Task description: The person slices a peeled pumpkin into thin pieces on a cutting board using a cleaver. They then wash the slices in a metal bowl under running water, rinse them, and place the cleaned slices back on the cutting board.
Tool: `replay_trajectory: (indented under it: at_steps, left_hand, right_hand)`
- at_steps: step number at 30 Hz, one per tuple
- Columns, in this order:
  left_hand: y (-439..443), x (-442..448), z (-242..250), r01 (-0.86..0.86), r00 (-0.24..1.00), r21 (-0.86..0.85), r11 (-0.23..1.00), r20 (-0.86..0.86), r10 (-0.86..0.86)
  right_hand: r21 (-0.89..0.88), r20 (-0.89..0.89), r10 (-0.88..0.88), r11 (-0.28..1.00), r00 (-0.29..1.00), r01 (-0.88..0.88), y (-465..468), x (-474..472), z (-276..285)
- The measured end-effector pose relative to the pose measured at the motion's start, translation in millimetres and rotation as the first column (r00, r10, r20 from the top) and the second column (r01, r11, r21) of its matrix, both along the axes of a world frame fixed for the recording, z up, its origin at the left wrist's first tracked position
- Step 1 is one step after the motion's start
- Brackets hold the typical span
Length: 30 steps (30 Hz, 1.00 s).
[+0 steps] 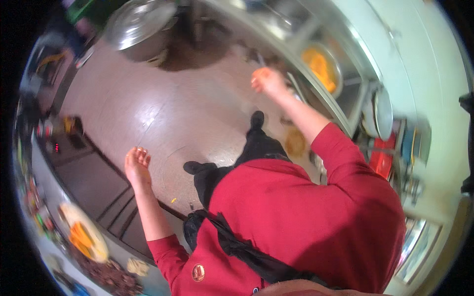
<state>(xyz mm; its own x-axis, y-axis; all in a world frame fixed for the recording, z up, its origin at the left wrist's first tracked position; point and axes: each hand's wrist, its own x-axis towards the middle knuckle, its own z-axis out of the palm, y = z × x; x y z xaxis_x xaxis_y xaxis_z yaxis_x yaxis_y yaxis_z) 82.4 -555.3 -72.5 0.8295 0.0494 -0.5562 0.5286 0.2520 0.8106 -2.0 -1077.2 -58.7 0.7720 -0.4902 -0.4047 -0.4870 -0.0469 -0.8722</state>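
Note:
My left hand hangs over the floor beside the counter, its fingers loosely curled and slightly apart, with nothing in it. Blurred by motion, my right hand is raised by the front edge of a metal sink. Its fingers are bent and look orange; I cannot tell whether they hold anything. In the sink rests a round metal bowl with orange food pieces. On the counter at left lies a pale oval board bearing orange strips.
A large lidded metal pot stands on the floor ahead. Another person's shoe shows at far left. Dark brown pieces lie beside the board. Pans and a red container are at right. The tiled floor looks shiny.

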Motion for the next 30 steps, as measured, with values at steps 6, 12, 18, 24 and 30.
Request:
replay_trajectory:
  at_steps: [6, 12, 18, 24, 30]
  left_hand:
    - [-283.3, 8.4, 36.4, 0.316, 0.949, 0.023, 0.948, 0.004, -0.316]
    - [-553.8, -35.0, 64.8, 0.634, 0.768, 0.202, 0.746, -0.056, -0.638]
    - [-733.8, -86.2, 54.7, 0.854, 0.486, 0.263, 0.450, -0.089, -0.870]
    - [-847.7, -99.9, -41.4, 0.697, 0.088, 0.717, -0.006, -0.094, -0.992]
    - [-908.5, -106.9, -158.3, 0.533, -0.210, 0.657, -0.533, -0.507, -0.836]
  right_hand:
    - [-0.590, -0.226, -0.353, 0.792, 0.908, 0.161, -344.0, -198.3, -47.3]
    - [-0.453, -0.665, 0.113, 0.725, 0.738, -0.519, -472.3, -213.7, -171.7]
    - [-0.606, -0.585, -0.155, 0.736, 0.796, -0.302, -462.4, -164.2, -248.1]
    - [-0.190, -0.675, 0.222, 0.869, 0.704, -0.456, -500.5, -173.7, -243.4]
    - [-0.341, -0.241, 0.121, 0.918, 0.963, -0.201, -506.4, -204.6, -245.2]
